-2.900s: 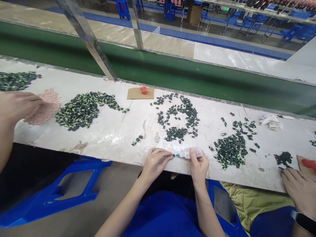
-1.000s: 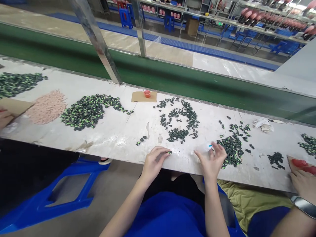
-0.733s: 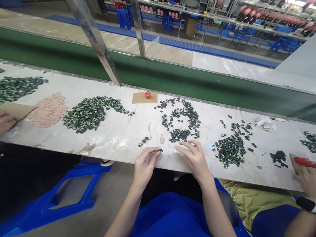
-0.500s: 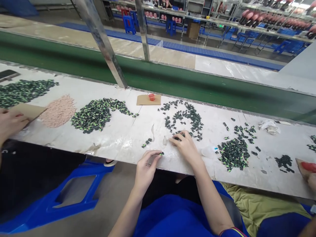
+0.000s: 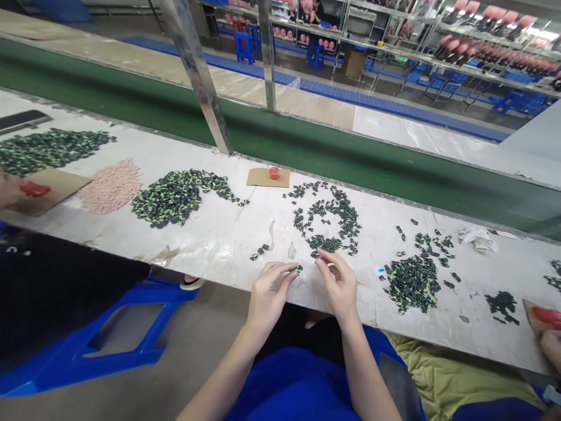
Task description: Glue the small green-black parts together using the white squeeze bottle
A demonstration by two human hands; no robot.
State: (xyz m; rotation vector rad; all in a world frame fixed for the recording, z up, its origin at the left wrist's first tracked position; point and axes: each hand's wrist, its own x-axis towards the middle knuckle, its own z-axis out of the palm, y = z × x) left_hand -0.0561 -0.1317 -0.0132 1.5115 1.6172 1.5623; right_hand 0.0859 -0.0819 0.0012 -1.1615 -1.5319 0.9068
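My left hand is closed in a pinch on a small dark piece with bright green marks, just above the table's front edge. To its right, my right hand has thumb and forefinger together at a small dark piece. The two pieces are apart. Just beyond my right fingers lies a small heap of plain dark pieces, part of a loose ring of scattered pieces. A few green-marked pieces rest left of my hands.
A green-marked pile and a pale pink pile lie left, another dark-green pile right. A red cup stands on cardboard at the back. Co-workers' hands show at both sides. A metal post rises behind.
My right hand has drawn back from the heap toward my left hand, now with a small dark piece at its fingertips. My left hand keeps its green-marked piece. The view has shifted slightly.
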